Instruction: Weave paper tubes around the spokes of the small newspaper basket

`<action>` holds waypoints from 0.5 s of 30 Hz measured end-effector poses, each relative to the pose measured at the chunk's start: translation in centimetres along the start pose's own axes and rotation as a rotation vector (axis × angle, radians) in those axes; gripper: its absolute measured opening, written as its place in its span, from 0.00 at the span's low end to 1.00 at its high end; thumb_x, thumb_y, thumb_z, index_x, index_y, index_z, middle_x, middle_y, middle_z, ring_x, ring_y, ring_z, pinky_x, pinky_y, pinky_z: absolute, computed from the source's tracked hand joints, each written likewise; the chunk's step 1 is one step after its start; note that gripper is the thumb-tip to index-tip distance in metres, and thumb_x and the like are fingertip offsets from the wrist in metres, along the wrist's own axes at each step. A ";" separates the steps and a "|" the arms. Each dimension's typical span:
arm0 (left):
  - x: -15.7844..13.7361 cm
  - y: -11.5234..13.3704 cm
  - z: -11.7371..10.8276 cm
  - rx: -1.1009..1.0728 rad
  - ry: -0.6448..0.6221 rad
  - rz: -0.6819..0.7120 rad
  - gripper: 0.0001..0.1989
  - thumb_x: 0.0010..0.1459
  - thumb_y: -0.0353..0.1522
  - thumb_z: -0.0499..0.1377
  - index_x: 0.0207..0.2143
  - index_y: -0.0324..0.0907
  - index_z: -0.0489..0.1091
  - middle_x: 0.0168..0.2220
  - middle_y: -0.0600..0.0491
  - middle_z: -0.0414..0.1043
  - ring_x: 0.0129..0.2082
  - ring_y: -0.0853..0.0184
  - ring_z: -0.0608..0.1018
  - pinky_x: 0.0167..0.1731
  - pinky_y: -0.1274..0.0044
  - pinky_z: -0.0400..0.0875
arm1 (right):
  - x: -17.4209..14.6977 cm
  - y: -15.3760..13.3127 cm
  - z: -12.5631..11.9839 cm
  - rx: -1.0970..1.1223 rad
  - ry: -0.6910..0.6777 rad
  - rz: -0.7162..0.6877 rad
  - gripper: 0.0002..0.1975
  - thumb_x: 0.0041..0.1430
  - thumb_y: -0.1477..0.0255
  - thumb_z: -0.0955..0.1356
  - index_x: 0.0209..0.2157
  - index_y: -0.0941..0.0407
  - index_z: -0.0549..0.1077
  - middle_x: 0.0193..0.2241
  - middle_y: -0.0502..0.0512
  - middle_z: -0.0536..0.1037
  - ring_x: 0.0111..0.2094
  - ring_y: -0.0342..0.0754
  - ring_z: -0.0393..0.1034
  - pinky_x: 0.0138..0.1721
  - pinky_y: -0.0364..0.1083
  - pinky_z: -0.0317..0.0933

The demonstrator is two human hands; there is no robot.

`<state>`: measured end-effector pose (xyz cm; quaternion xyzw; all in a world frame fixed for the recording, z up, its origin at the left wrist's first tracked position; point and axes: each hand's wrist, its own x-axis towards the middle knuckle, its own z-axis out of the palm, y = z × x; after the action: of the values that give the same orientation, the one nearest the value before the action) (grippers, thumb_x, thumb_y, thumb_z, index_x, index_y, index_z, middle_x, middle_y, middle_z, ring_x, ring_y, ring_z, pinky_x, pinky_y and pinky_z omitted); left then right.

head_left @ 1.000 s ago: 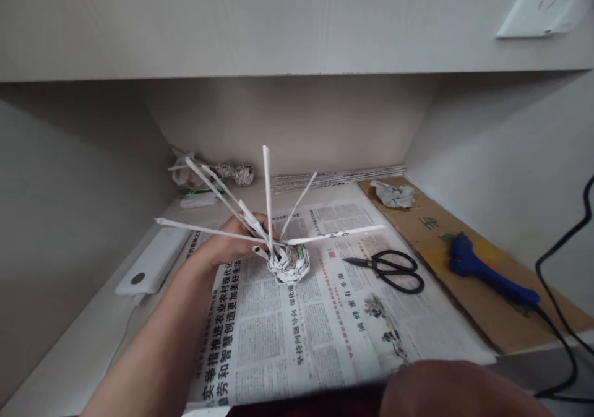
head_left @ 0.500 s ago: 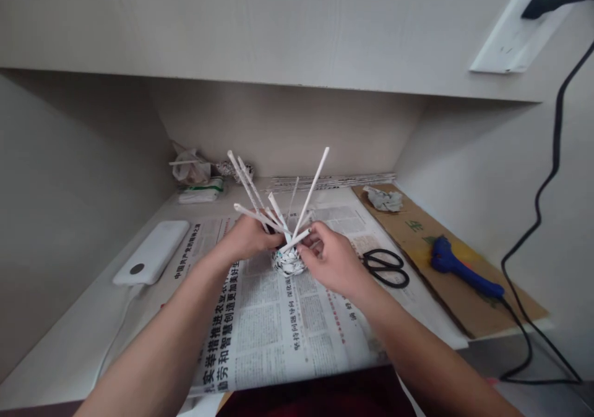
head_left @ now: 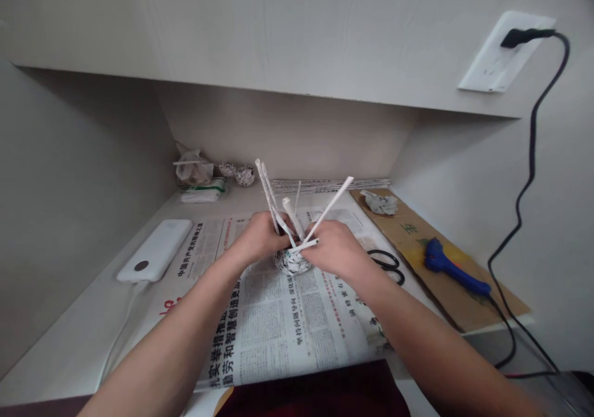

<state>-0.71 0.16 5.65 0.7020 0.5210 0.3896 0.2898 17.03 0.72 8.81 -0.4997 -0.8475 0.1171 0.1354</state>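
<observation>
A small woven ball of rolled newspaper strips [head_left: 293, 263] rests on the spread newspaper [head_left: 297, 324], with several rolled paper tubes [head_left: 330, 208] sticking up and outward from its top. On its left side, my left hand [head_left: 266, 236] is closed around the weave and the base of the tubes. From the right, my right hand [head_left: 331, 245] grips the weave near a short tube that points right. Fingertips of both hands are partly hidden behind the tubes and the ball.
Black-handled scissors [head_left: 388, 265] lie right of my right hand. A blue glue gun [head_left: 457, 268] and crumpled paper [head_left: 379, 202] are on a cardboard sheet [head_left: 417, 244]. A white power bank [head_left: 155, 250] lies left. Paper tubes [head_left: 334, 186] and woven pieces [head_left: 237, 172] lie at the back.
My right hand has turned over the top of the weave, its back now facing up. The tall right tube leans further right, and the front left tube has swung inward. The camera view has shifted slightly.
</observation>
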 end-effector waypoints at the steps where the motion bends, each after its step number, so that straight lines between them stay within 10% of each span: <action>1: 0.0 0.1 0.1 0.029 0.011 0.005 0.04 0.44 0.27 0.62 0.27 0.40 0.76 0.25 0.54 0.77 0.27 0.67 0.77 0.27 0.79 0.68 | 0.0 0.0 0.1 0.011 -0.009 0.012 0.06 0.49 0.69 0.68 0.26 0.54 0.77 0.26 0.56 0.78 0.30 0.50 0.71 0.27 0.44 0.55; 15: 0.0 0.1 0.4 0.187 0.014 0.088 0.06 0.44 0.23 0.58 0.23 0.40 0.73 0.24 0.55 0.75 0.26 0.69 0.74 0.27 0.80 0.63 | 0.0 0.9 2.7 0.034 0.158 0.063 0.08 0.51 0.71 0.66 0.34 0.53 0.75 0.28 0.53 0.79 0.30 0.49 0.72 0.28 0.43 0.54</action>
<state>-0.34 0.17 5.56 0.7455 0.5258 0.3565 0.2017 16.78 1.00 5.98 -0.5315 -0.8159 0.0958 0.2064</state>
